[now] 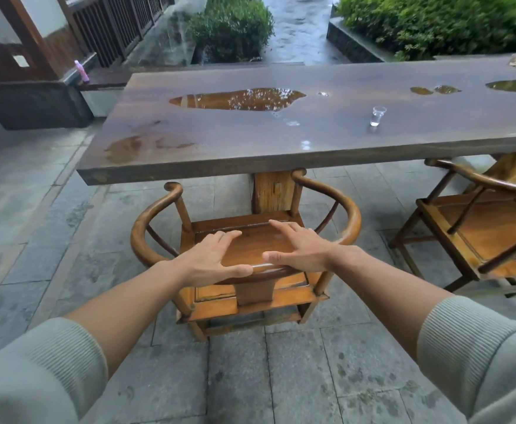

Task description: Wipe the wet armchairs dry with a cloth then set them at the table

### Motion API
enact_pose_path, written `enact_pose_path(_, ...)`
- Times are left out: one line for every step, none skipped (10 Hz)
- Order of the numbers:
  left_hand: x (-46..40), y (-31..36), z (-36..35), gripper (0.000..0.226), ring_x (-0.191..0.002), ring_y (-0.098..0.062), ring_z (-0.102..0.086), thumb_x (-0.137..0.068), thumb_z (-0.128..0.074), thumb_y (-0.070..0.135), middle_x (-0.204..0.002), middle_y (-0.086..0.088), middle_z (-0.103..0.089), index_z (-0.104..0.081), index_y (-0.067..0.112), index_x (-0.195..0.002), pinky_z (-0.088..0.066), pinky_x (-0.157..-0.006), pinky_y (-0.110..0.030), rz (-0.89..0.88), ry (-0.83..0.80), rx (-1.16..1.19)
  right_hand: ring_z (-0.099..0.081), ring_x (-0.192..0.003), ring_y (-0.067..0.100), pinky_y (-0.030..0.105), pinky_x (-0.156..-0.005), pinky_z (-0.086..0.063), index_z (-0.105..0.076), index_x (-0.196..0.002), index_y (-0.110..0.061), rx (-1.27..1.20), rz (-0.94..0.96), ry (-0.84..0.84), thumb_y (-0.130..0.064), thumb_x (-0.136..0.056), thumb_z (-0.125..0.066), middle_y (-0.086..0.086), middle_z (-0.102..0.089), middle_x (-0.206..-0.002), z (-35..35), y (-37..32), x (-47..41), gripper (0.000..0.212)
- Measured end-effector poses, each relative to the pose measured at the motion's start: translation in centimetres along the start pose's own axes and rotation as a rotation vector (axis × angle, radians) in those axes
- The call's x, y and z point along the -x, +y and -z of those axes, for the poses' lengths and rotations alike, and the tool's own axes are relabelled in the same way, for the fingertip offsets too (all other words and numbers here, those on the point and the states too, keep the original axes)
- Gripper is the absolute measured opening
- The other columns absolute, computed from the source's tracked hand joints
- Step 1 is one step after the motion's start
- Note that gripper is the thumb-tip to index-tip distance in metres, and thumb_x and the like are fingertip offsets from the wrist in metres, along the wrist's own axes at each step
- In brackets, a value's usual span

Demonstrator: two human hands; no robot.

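Observation:
A wooden round-backed armchair stands in front of me, facing the long dark wooden table, its seat front just under the table edge. My left hand and my right hand hover over the chair's curved back rail, fingers spread, thumbs touching or nearly touching the rail. Neither hand holds anything. A second armchair stands to the right, turned at an angle, partly under the table. No cloth is in view.
Rain puddles lie on the tabletop, and a small clear glass stands near its front edge. A pink bottle sits on a ledge at the back left. Grey stone paving surrounds the chairs; shrubs grow behind the table.

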State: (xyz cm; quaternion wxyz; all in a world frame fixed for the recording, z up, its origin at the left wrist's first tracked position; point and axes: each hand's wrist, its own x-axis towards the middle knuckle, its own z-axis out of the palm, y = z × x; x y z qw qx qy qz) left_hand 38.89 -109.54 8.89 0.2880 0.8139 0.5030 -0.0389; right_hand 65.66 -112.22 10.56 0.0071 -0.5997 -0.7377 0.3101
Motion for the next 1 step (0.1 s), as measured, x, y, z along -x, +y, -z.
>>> enact_pose_path(1.19, -0.25, 2.84, 0.107, -0.145, -0.017, -0.025, -0.062, -0.045, 0.099, -0.162, 0.008, -0.018, -0.006, 0.05, -0.15, -0.032, -0.114, -0.046, -0.023, 0.098, -0.019, -0.016, -0.154, 0.029, 0.059, -0.122, -0.019, -0.002, -0.156, -0.05, -0.025, 0.047, 0.058, -0.1, -0.068, -0.044, -0.007, -0.011, -0.17, 1.54, -2.52, 0.36, 0.11)
